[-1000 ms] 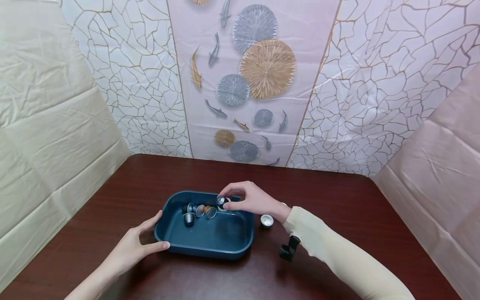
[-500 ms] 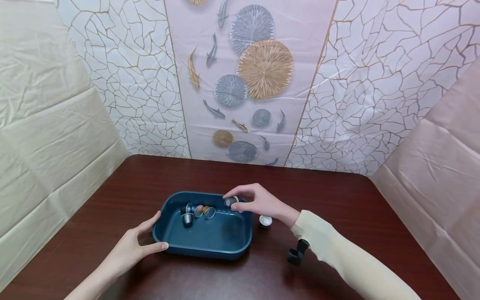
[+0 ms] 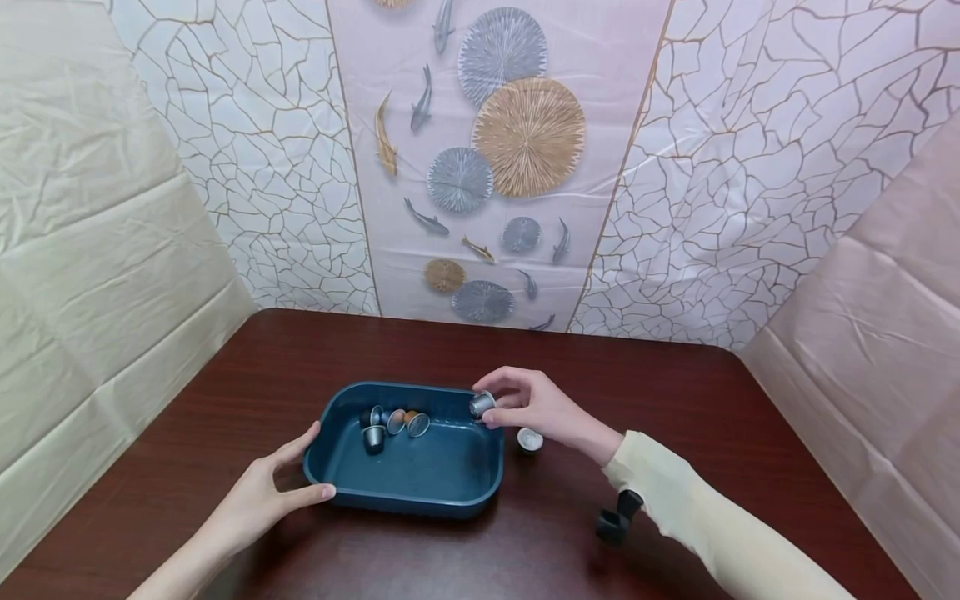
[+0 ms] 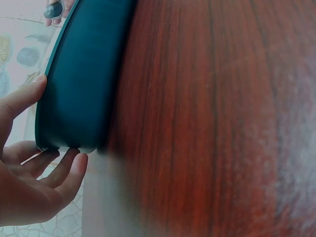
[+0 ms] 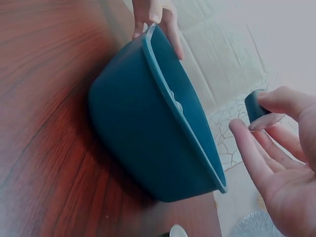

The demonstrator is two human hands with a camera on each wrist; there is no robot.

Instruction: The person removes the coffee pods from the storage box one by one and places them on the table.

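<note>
My right hand [image 3: 536, 408] pinches a dark silvery coffee capsule [image 3: 482, 404] between thumb and fingers, over the back right corner of a blue plastic basin [image 3: 420, 505]. In the right wrist view that capsule [image 5: 255, 106] is beyond the rim, its lid edge by the fingertips. My left hand [image 3: 258, 504] grips the basin's left end, thumb at the front corner and fingers spread along the side. Several capsules lie together in the back left of the basin, among them a silver and black capsule [image 3: 373, 439] and one with a brownish lid [image 3: 418, 425].
Another capsule [image 3: 529, 440] with a pale lid sits on the dark wooden table [image 3: 637, 400], just right of the basin. A black wrist mount [image 3: 615, 525] hangs below the right sleeve. Patterned cloth walls [image 3: 480, 167] stand behind and along both sides.
My right hand has moved right with the capsule, from over the back of the basin to its right back corner, and the capsule has turned. The left hand stays at the basin.
</note>
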